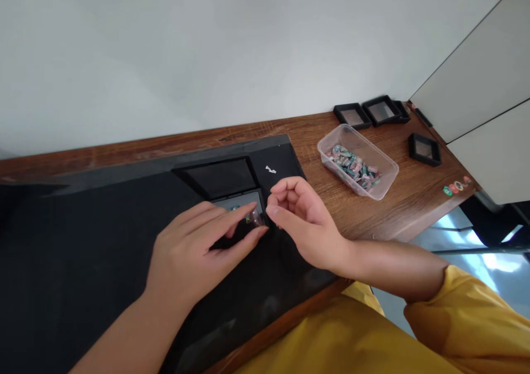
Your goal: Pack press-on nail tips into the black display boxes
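On a black mat [83, 241] lies a small black-framed display case [244, 211] with a clear window and a few coloured pieces inside. My left hand [194, 252] lies flat over its near side, fingers stretched out and touching the frame. My right hand [300, 211] hovers at the case's right edge with its fingers curled loosely inward; I cannot make out anything in them. A second, darker case half [219, 178] sits just behind the first.
A clear plastic tub [358, 161] of several small coloured pieces stands on the wooden table [397, 208] to the right. Three black-framed cases [375, 111] sit at the back right, another [424, 149] nearer. Small coloured pieces [455, 187] lie at the table's right edge.
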`<state>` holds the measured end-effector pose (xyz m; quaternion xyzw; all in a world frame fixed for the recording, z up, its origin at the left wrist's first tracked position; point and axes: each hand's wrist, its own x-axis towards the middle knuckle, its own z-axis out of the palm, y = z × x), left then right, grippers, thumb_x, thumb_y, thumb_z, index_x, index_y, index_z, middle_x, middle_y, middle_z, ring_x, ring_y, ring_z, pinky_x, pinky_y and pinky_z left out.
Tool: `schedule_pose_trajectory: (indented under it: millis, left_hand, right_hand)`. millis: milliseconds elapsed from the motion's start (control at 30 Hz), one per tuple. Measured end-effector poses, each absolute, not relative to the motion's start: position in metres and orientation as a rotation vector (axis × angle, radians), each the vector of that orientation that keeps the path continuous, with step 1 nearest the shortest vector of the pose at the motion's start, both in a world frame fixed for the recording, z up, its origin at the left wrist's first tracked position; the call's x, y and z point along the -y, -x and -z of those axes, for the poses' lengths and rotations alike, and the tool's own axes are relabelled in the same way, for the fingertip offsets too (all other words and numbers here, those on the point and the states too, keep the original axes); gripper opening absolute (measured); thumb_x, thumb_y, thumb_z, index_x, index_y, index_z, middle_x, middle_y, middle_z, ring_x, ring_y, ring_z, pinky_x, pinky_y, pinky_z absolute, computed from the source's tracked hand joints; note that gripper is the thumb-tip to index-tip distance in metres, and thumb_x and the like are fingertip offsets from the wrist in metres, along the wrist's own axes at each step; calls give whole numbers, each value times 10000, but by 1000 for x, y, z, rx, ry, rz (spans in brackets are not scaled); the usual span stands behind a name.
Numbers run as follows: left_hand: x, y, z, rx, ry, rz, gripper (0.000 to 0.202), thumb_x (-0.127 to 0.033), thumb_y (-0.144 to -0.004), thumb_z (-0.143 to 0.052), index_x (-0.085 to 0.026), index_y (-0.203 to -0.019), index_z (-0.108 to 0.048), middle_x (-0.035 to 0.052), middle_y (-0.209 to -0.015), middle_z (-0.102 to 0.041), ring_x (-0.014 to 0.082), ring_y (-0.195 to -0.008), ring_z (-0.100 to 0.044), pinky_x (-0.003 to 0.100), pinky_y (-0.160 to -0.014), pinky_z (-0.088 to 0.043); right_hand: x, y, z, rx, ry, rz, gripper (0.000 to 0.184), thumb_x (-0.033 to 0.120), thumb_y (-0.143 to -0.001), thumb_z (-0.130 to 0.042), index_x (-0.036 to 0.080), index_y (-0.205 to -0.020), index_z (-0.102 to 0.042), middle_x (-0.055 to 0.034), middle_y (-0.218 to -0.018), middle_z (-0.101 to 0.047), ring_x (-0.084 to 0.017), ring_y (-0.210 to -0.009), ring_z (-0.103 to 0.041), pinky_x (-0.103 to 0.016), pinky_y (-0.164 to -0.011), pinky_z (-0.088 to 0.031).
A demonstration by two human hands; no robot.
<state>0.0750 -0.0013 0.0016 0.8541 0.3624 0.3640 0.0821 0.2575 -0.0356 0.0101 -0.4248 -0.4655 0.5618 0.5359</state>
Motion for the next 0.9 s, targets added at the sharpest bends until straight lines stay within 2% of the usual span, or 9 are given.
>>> schedule_pose_trajectory:
  millis: [133,300,500,667,900]
  left_hand:
    - [1,-74,3,-1178,-2680,-913,245,-370,-986,-631,-190,-1012,-796,-13,-611,-640,169,-603,-589,302,-568,-425]
    - [4,-75,7,-1305,-2697,-810,298,-378,-991,-586,-186,-1066,-800,26,-663,-703,217,-666,-639,329,-589,-430]
    - [6,-74,8,-1316,-2715,-706,377,-411,-1020,-500,-181,-1081,-793,40,-702,-738,230,-682,-657,337,-554,-419]
    - [5,-73,7,-1325,-2612,-770,331,-427,-994,-536,-238,-1075,-795,14,-657,-689,215,-652,-638,335,-552,-398]
    - [5,-71,-2,-1344,-2628,-817,342,-407,-1014,-509,-222,-1022,-797,-10,-629,-652,184,-625,-607,302,-556,-417]
  right_hand:
    - [38,-260,-18,1123,995,-1239,260,338,-920,-667,269,-1063,-462,16,-885,-564,-134,-786,-556,-295,-716,-487]
    - [42,-261,-24,1169,961,-1192,228,317,-936,-649,264,-1074,-475,12,-893,-568,-129,-758,-531,-300,-699,-477]
    - [45,-263,-30,1259,980,-1122,208,316,-954,-627,262,-1083,-474,10,-897,-567,-130,-750,-512,-313,-721,-488]
    - [46,-263,-31,1325,974,-1081,187,271,-958,-615,259,-1088,-481,9,-897,-571,-131,-744,-515,-324,-733,-491]
    - [42,-267,-27,1577,1106,-1007,205,276,-944,-606,252,-1128,-519,-20,-979,-633,-145,-772,-565,-322,-727,-514]
